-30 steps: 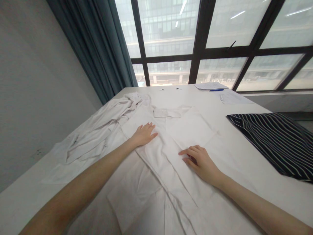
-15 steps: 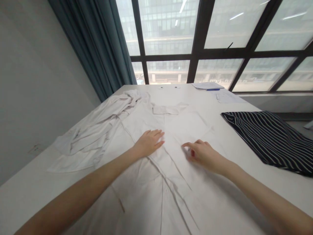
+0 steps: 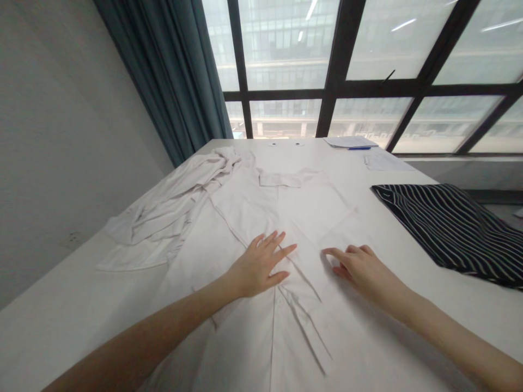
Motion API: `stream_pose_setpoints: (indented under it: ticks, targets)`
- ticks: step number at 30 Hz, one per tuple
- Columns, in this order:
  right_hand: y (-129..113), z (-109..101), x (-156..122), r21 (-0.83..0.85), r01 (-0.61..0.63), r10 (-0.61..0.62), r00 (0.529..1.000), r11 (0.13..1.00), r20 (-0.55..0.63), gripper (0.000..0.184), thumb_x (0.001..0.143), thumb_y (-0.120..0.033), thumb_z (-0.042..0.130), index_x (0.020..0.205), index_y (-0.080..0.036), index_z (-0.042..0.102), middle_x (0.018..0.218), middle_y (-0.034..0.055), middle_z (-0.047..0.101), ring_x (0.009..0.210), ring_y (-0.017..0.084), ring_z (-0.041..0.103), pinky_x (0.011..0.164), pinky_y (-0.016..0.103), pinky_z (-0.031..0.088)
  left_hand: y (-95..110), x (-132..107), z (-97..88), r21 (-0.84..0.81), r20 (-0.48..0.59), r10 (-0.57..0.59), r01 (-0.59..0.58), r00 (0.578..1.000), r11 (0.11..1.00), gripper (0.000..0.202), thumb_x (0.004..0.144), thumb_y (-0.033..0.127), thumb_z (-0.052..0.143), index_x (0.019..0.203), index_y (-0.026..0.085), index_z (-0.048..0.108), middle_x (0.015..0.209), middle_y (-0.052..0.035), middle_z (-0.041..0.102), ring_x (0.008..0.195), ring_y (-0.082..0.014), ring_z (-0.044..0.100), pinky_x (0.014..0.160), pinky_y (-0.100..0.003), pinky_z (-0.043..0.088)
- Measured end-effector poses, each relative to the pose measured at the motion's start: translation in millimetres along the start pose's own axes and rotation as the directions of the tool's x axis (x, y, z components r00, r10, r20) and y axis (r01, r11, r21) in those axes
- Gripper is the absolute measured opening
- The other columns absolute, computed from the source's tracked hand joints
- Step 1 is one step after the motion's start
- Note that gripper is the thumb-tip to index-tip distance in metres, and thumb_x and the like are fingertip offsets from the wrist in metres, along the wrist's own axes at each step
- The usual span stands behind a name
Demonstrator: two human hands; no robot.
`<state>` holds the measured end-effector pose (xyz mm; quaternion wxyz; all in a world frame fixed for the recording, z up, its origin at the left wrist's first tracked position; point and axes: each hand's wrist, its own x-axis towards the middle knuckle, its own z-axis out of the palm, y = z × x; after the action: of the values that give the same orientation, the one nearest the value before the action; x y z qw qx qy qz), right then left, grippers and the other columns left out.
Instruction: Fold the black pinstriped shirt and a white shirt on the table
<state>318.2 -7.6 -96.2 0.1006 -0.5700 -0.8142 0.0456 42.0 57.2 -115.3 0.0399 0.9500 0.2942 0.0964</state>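
A white garment point(image 3: 245, 218) with a collar band point(image 3: 280, 179), long seam folds and a front placket is spread over the white table. My left hand point(image 3: 261, 267) lies on its middle, palm down, fingers spread. To the right, my right hand point(image 3: 363, 269) rests at the garment's side, its index finger stretched out and the other fingers curled. A gap shows between that index finger and the thumb, with no cloth visible in it. Long creases run from beneath my left hand toward the near side.
Crumpled white cloth point(image 3: 171, 201) is heaped along the table's left side. A black striped cloth point(image 3: 453, 231) lies at the right edge. Papers point(image 3: 351, 141) and a blue pen point(image 3: 359, 148) sit at the far end, before windows and a blue curtain point(image 3: 171, 71).
My left hand has moved nearer to me and slightly right, and its fingers have spread. My right hand has shifted right. The folds under my left hand lie shorter and flatter.
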Motion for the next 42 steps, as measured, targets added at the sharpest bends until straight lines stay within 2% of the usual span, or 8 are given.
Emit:
stream_pose_setpoints:
  ticks: [3, 7, 12, 16, 24, 32, 37, 42]
  targets:
    - [-9, -1, -4, 0.017, 0.080, -0.077, 0.991, 0.997, -0.114, 0.025, 0.092, -0.020, 0.048, 0.110, -0.023, 0.065, 0.093, 0.0092, 0.069, 0.087, 0.025, 0.060, 0.079, 0.041, 0.041, -1, -1, 2.0, -0.061, -0.054, -0.004, 0.000, 0.999, 0.998, 0.046, 0.096, 0.036, 0.049, 0.141, 0.025, 0.047, 0.150, -0.0115, 0.044, 0.142, -0.0259, 0.035, 0.113, -0.049, 0.030]
    - [-27, 3, -9, 0.152, 0.238, -0.224, 0.970, 0.959, -0.098, 0.026, 0.092, -0.021, 0.050, 0.115, -0.022, 0.063, 0.103, 0.0103, 0.066, 0.094, 0.022, 0.059, 0.084, 0.040, 0.044, -4, -3, 4.6, -0.114, -0.100, 0.032, -0.043, 0.995, 0.993, 0.035, 0.097, 0.025, 0.046, 0.129, 0.025, 0.058, 0.141, -0.0075, 0.054, 0.136, -0.0221, 0.043, 0.112, -0.046, 0.033]
    - [-33, 16, -11, 0.207, 0.296, -0.289, 0.955, 0.933, -0.065, 0.033, 0.093, -0.021, 0.049, 0.124, -0.021, 0.060, 0.123, 0.0132, 0.062, 0.116, 0.024, 0.056, 0.096, 0.043, 0.045, -7, -2, 4.1, -0.140, -0.107, 0.104, -0.118, 0.989, 0.983, 0.034, 0.098, 0.020, 0.041, 0.126, 0.023, 0.059, 0.136, -0.0046, 0.060, 0.133, -0.0174, 0.048, 0.114, -0.041, 0.031]
    - [-30, 17, -9, 0.209, 0.334, -0.338, 0.941, 0.919, -0.018, 0.043, 0.097, -0.023, 0.045, 0.139, -0.022, 0.050, 0.141, 0.0099, 0.054, 0.134, 0.023, 0.044, 0.109, 0.045, 0.039, -5, -2, 0.4, -0.110, -0.036, 0.099, -0.102, 0.994, 0.989, 0.039, 0.099, 0.021, 0.038, 0.136, 0.026, 0.052, 0.144, -0.0037, 0.052, 0.139, -0.0171, 0.040, 0.116, -0.041, 0.027]
    - [-33, 14, -11, 0.128, 0.428, -0.430, 0.903, 0.895, -0.011, 0.043, 0.094, -0.015, 0.044, 0.135, -0.018, 0.056, 0.141, 0.0097, 0.054, 0.134, 0.024, 0.047, 0.109, 0.046, 0.041, -15, -3, -0.1, 0.054, 0.054, -0.079, 0.076, 0.995, 0.996, 0.057, 0.098, 0.050, 0.040, 0.150, 0.027, 0.032, 0.158, -0.0096, 0.028, 0.146, -0.0292, 0.024, 0.115, -0.053, 0.021]
    - [-42, 12, -19, 0.232, 0.542, -0.543, 0.837, 0.808, -0.067, 0.033, 0.094, -0.022, 0.048, 0.123, -0.014, 0.061, 0.130, 0.0134, 0.064, 0.129, 0.023, 0.052, 0.107, 0.042, 0.042, -64, -2, -7.8, 0.106, 0.137, -0.293, 0.280, 0.946, 0.954, 0.061, 0.099, 0.057, 0.026, 0.153, 0.027, 0.025, 0.161, -0.0061, 0.020, 0.149, -0.0253, 0.016, 0.118, -0.051, 0.015]
    - [-51, 1, -19, 0.308, 0.588, -0.633, 0.771, 0.748, 0.065, 0.051, 0.090, -0.052, 0.057, 0.124, -0.013, 0.055, 0.134, 0.0169, 0.057, 0.131, 0.026, 0.045, 0.110, 0.045, 0.034, -84, -6, -6.4, 0.099, -0.016, -0.404, 0.403, 0.915, 0.910, 0.050, 0.102, 0.041, 0.025, 0.148, 0.024, 0.036, 0.155, -0.0053, 0.035, 0.145, -0.0194, 0.027, 0.119, -0.048, 0.015]
    - [-61, 0, -23, 0.404, 0.517, -0.594, 0.800, 0.755, 0.086, 0.040, 0.083, -0.053, 0.064, 0.101, -0.017, 0.059, 0.113, 0.0113, 0.060, 0.111, 0.024, 0.052, 0.099, 0.040, 0.039, -103, -9, -7.7, 0.148, -0.193, -0.579, 0.607, 0.792, 0.781, 0.046, 0.100, 0.031, 0.031, 0.143, 0.020, 0.045, 0.154, -0.0088, 0.038, 0.145, -0.0251, 0.027, 0.117, -0.052, 0.020]
